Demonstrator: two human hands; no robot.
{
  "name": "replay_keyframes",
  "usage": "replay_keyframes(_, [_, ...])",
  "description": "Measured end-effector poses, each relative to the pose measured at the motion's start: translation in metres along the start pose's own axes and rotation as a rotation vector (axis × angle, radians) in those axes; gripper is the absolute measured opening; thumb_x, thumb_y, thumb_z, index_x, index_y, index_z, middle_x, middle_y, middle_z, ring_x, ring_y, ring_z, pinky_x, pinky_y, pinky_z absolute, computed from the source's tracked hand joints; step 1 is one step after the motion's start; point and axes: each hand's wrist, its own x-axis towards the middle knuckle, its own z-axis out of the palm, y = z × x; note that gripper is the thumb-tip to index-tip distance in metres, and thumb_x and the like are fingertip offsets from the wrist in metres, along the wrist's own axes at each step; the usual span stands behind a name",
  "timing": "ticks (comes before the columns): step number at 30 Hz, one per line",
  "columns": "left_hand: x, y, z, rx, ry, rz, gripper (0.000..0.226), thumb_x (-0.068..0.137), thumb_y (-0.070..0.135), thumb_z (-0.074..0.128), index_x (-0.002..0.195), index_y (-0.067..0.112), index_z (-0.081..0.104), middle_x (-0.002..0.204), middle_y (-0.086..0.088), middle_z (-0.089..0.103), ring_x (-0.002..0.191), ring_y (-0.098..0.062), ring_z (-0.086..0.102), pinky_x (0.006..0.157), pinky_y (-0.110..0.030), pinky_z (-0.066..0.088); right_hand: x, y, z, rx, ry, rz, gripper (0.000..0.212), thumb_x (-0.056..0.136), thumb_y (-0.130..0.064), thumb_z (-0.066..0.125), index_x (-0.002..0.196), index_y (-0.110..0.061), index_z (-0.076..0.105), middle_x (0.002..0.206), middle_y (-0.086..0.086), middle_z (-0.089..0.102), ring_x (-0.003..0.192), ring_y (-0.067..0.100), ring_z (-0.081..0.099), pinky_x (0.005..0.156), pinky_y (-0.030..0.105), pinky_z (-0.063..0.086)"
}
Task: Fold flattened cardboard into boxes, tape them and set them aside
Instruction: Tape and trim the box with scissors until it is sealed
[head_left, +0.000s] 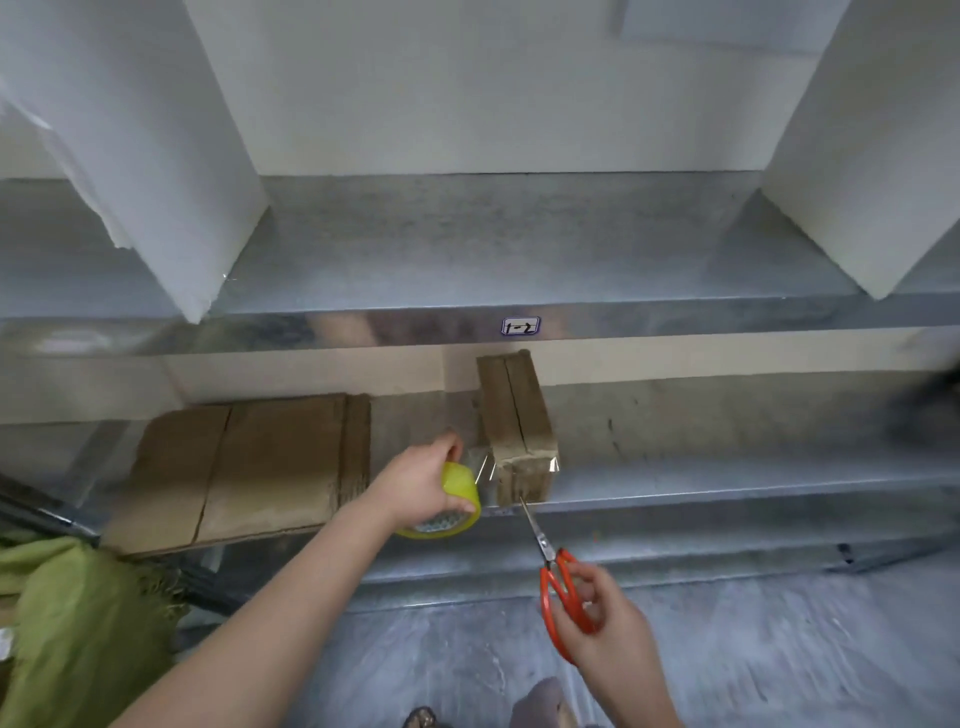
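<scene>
The metal shelf (727, 483) carries everything here. Lying flat on its left side is the stack of flattened cardboard (249, 467), stiff sheets that look light and are best taken by an edge. Right of it, near the shelf's front lip, stands 1 small folded box (519, 431); it looks light enough to slide under any pull, so it likely needs steadying by its side walls. A strip of clear tape (483, 465) runs from its front end to the yellow tape roll (457, 499), thin, sticky film that will cling to itself if it goes slack. The left hand (415, 483) is closed around that roll. The right hand (602, 623) grips the orange scissors (558, 571) through the handles, the tips at the box's lower front edge.
</scene>
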Motion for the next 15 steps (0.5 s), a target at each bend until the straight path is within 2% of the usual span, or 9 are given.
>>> replay_keyframes(2, [0.000,-0.003,-0.001,-0.027,-0.009,0.025,0.065,0.061,0.049,0.084,0.098,0.023,0.038,0.087,-0.002,0.056,0.079,-0.024,0.051,0.061,-0.030,0.031,-0.009,-0.003,0.017,0.100,-0.113,0.070,0.042,0.071,-0.024,0.085,0.102,-0.040,0.062,0.084,-0.008,0.072,0.074,0.006,0.071,0.076,0.026,0.056])
replay_keyframes(5, [0.001,-0.007,-0.003,-0.036,-0.026,0.057,0.065,0.061,0.050,0.084,0.098,0.023,0.039,0.088,-0.002,0.058,0.080,-0.024,0.053,0.061,-0.030,0.031,-0.013,-0.015,0.032,0.142,-0.204,0.139,0.032,0.075,-0.032,0.082,0.100,-0.032,0.063,0.073,-0.014,0.069,0.070,0.000,0.067,0.070,0.016,0.050])
replay_keyframes(8, [0.002,-0.009,-0.005,-0.016,-0.025,0.072,0.067,0.062,0.050,0.083,0.107,0.021,0.042,0.100,-0.007,0.063,0.089,-0.027,0.057,0.064,-0.029,0.033,-0.010,-0.031,0.040,0.174,-0.222,0.167,0.026,0.082,-0.042,0.073,0.100,-0.027,0.062,0.070,-0.014,0.061,0.067,-0.003,0.059,0.065,0.010,0.043])
replay_keyframes(11, [0.003,-0.010,-0.008,-0.004,-0.030,0.083,0.073,0.065,0.050,0.082,0.118,0.020,0.043,0.111,-0.008,0.062,0.099,-0.028,0.058,0.070,-0.029,0.037,-0.005,-0.044,0.047,0.180,-0.228,0.165,0.031,0.082,-0.047,0.070,0.101,-0.023,0.064,0.078,-0.009,0.056,0.068,0.002,0.055,0.064,0.013,0.041])
replay_keyframes(15, [0.004,-0.012,-0.009,-0.024,-0.057,0.101,0.074,0.065,0.051,0.081,0.120,0.022,0.041,0.115,-0.005,0.060,0.095,-0.022,0.055,0.072,-0.028,0.038,0.001,-0.050,0.055,0.200,-0.233,0.201,0.036,0.082,-0.052,0.068,0.101,-0.023,0.063,0.078,-0.002,0.053,0.068,0.007,0.053,0.066,0.020,0.040])
